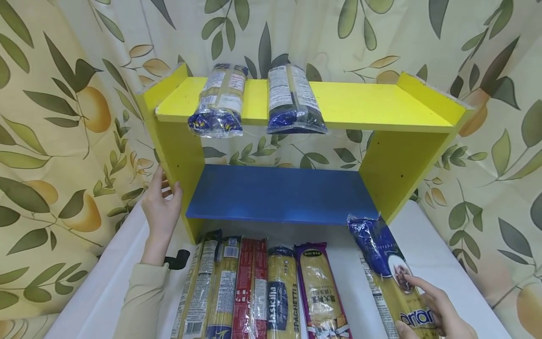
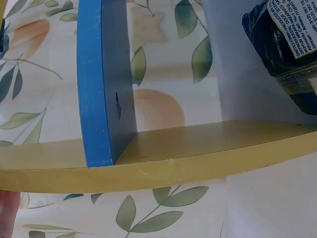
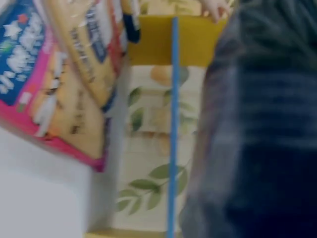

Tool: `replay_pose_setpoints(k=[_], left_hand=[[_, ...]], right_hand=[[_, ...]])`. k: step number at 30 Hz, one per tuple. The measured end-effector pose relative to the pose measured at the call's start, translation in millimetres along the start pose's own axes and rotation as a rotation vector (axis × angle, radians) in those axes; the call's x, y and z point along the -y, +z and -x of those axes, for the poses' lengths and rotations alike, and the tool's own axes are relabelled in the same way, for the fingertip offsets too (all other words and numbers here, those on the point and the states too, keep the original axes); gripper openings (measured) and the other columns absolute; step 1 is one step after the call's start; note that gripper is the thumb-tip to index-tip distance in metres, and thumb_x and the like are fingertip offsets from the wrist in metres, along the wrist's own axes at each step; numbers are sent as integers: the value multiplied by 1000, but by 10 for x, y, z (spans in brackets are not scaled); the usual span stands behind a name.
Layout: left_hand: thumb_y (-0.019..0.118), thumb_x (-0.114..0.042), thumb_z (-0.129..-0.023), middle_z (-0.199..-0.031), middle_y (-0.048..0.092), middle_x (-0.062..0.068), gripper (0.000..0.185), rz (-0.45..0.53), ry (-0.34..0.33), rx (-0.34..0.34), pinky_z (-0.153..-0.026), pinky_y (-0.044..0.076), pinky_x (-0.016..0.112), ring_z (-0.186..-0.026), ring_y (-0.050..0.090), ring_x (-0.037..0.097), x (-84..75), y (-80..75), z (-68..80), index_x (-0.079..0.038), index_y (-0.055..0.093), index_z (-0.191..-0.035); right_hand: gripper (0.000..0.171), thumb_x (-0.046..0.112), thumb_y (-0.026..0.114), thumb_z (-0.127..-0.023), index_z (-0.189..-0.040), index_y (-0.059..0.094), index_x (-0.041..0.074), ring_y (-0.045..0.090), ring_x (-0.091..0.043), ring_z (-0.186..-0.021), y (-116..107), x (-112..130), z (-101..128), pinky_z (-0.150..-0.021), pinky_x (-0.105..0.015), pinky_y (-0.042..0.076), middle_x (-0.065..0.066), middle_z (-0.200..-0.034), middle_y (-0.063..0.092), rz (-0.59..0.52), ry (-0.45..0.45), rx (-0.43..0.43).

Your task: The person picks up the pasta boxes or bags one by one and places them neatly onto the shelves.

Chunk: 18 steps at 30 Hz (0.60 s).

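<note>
Our right hand (image 1: 436, 313) rests on the blue-and-yellow pasta packet (image 1: 391, 278) at the near right of the counter (image 1: 440, 254): the forefinger lies straight along its top and the thumb curls in against its lower edge, so the grip pinches the packet lightly. The packet lies flat, its blue end just in front of the right wall of the shelf unit (image 1: 398, 165). Our left hand (image 1: 161, 207) presses straight fingers against the outside of the unit's yellow left wall; its grip is spread and holds nothing. Between the two hands, a row of five pasta packets (image 1: 258, 292) lies side by side on the counter, ends toward the unit. Above them runs the blue middle shelf (image 1: 279, 193), bare. On the yellow top shelf (image 1: 368, 103) lie two more packets (image 1: 254, 99), apart, their dark ends overhanging the front edge. A leaf-printed curtain (image 1: 63, 117) hangs behind and beside the unit.
</note>
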<state>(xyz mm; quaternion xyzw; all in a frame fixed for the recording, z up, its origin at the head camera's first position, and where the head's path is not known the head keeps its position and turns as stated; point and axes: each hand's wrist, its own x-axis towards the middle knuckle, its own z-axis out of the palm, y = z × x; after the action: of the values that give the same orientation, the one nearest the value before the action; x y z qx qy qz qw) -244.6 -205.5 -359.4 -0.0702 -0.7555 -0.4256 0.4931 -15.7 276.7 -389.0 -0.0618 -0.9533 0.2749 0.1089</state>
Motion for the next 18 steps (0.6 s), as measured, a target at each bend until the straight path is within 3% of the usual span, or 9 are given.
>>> replay_pose_setpoints(k=[4, 8, 10, 15, 18], left_hand=[[63, 3, -82, -96, 69, 23, 46, 2, 3, 2, -68, 43, -3, -79, 69, 41, -6, -2, -10, -7, 60, -127], [62, 3, -82, -96, 69, 23, 46, -3, 5, 8, -69, 42, -4, -79, 69, 40, -13, -7, -7, -8, 60, -127], [61, 4, -82, -96, 69, 23, 47, -6, 5, 12, -69, 41, -5, -79, 69, 39, -15, -9, -3, -8, 59, -128], [60, 4, -82, -96, 69, 22, 49, -7, 2, 10, -69, 40, -5, -79, 69, 39, -13, -8, -2, -9, 59, -129], [60, 4, -83, -96, 69, 22, 48, -5, 3, 10, -69, 41, -5, -79, 69, 39, -12, -3, -2, -9, 59, -129]], right_hand=[[87, 22, 81, -76, -148, 33, 30, 53, 9, -71, -178, 155, -41, -51, -17, 46, -25, -114, 65, -12, -13, -7], [84, 16, 81, -75, -146, 38, 29, 55, 7, -74, -345, 241, -93, -53, -18, 49, -18, -121, 59, -73, -53, -15], [86, 13, 80, -76, -147, 36, 28, 55, 6, -74, -431, 245, -133, -54, -18, 49, -11, -122, 57, -94, -70, 2], [90, 7, 78, -77, -151, 29, 27, 55, 4, -77, -637, 216, -264, -54, -19, 50, 26, -119, 50, -126, -135, 25], [92, 1, 78, -75, -151, 30, 22, 58, 1, -80, -746, 224, -358, -54, -19, 51, 30, -118, 48, -146, -215, -13]])
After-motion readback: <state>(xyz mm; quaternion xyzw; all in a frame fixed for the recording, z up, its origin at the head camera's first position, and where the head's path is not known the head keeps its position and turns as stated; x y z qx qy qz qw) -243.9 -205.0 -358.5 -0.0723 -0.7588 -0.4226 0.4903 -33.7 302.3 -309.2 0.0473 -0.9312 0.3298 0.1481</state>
